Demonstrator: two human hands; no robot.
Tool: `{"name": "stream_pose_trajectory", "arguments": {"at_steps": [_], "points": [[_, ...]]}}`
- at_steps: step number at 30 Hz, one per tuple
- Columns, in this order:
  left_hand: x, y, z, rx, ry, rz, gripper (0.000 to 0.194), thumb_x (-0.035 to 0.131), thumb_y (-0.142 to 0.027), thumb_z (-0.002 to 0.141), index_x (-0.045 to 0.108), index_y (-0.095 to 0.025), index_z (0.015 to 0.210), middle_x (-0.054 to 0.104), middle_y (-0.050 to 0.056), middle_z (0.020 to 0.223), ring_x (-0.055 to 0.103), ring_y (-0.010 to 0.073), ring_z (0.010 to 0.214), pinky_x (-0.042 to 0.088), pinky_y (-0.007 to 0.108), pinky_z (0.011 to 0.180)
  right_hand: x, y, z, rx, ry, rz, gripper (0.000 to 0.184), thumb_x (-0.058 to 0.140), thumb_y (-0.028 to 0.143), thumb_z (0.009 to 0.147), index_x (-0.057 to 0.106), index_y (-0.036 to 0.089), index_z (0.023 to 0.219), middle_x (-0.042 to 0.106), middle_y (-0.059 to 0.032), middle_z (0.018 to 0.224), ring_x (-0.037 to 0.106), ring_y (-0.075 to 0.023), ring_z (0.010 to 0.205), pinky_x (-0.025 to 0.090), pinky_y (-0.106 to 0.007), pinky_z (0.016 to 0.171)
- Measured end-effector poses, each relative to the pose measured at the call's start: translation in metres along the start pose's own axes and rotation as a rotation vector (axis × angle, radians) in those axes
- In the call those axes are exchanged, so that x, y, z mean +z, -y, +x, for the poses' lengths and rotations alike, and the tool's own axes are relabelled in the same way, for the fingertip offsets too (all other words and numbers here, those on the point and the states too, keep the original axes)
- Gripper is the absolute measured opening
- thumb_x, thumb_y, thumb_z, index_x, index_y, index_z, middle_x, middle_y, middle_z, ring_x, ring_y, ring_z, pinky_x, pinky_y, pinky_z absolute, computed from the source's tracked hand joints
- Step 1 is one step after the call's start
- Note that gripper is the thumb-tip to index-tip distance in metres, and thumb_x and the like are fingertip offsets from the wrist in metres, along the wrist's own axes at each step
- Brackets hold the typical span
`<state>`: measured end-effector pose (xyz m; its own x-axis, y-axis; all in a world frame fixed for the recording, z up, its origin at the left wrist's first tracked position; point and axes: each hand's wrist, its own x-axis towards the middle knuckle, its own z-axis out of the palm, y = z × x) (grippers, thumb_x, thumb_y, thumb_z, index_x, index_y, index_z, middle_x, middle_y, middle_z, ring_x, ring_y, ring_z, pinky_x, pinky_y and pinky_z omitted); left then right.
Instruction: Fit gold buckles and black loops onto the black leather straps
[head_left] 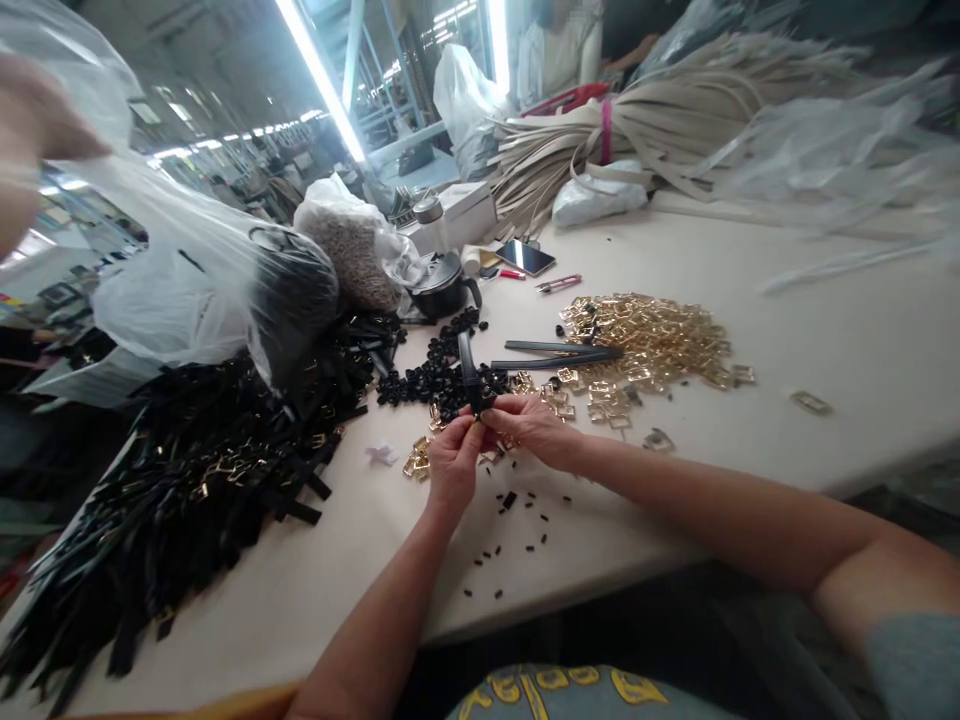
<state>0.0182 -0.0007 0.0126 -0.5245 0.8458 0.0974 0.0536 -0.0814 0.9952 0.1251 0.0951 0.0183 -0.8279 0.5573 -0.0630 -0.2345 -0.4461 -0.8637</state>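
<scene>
My left hand point(453, 458) and my right hand point(529, 422) meet above the white table point(825, 320), fingers pinched together on the near end of a black strap point(469, 372) that points away from me. Gold buckles point(654, 338) lie in a heap just beyond my right hand, with two more black straps point(559, 353) across its near edge. A pile of small black loops point(435, 375) sits right behind my hands. Tiny black bits point(517, 530) are scattered on the table below them.
A large heap of finished black straps point(195, 470) fills the left side. Clear plastic bags point(187, 270), a black pot point(441, 285), a phone point(526, 257), pink snips point(559, 284) and bundled cream straps point(660, 120) stand farther back. Another person's hand point(34, 130) shows at upper left.
</scene>
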Motion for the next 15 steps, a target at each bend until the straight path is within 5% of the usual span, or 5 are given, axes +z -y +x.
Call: {"name": "stream_pose_trajectory", "arguments": {"at_steps": [4,9,12,15], "points": [[0.002,0.001,0.000,-0.033,-0.006,0.005,0.034,0.070,-0.048,0.078,0.069,-0.015,0.076,0.072,0.008,0.094,0.064,0.0124,0.057,0.056,0.026,0.055,0.001,0.000,0.001,0.050,0.002,0.069,0.046,0.082,0.051,0.065,0.072,0.013,0.088,0.058,0.0015,0.062,0.050,-0.0075,0.052,0.044,-0.022,0.051],[0.004,0.001,-0.003,-0.054,0.066,0.006,0.034,0.067,-0.049,0.081,0.068,-0.015,0.075,0.067,0.003,0.066,0.063,0.0133,0.056,0.054,0.024,0.055,0.000,0.004,0.001,0.061,-0.016,0.015,0.044,0.082,0.049,0.066,0.070,0.012,0.086,0.062,0.0004,0.062,0.053,-0.0092,0.048,0.045,-0.024,0.046],[0.000,0.000,-0.001,-0.067,0.120,0.024,0.034,0.067,-0.050,0.081,0.070,-0.016,0.080,0.068,0.003,0.067,0.063,0.0135,0.057,0.054,0.025,0.056,-0.003,0.010,0.001,-0.002,-0.040,-0.092,0.040,0.079,0.049,0.068,0.068,0.013,0.081,0.063,0.0005,0.062,0.056,-0.0100,0.050,0.047,-0.024,0.047],[-0.018,-0.005,0.009,-0.080,0.029,-0.008,0.038,0.067,-0.053,0.079,0.072,-0.016,0.087,0.071,0.004,0.070,0.065,0.0135,0.058,0.055,0.025,0.059,-0.010,0.019,0.003,-0.116,-0.093,-0.228,0.038,0.078,0.048,0.069,0.066,0.014,0.077,0.069,-0.0024,0.075,0.063,-0.0112,0.066,0.055,-0.025,0.062]]}}
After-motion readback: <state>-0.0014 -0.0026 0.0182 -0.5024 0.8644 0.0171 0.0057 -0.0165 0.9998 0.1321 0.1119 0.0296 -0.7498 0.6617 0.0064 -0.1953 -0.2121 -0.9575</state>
